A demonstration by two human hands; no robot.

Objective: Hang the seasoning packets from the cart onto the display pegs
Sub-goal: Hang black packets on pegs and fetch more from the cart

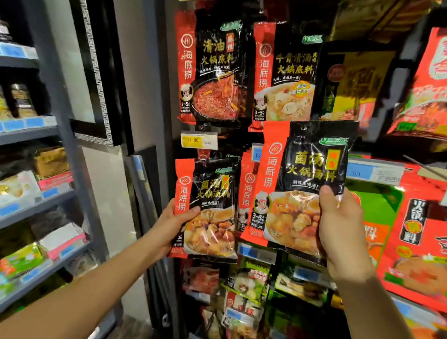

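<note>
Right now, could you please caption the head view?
Right hand holds one seasoning packet; left hand grips another packet beside it.

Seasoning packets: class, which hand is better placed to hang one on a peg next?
Right. The right hand holds the raised packet, hang hole uppermost; the left hand grips the lower packet.

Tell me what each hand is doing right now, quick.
Left hand: closed, gripping the left edge of the lower-left packet.
Right hand: closed, holding the front packet by its right edge, thumb on its face.
</note>
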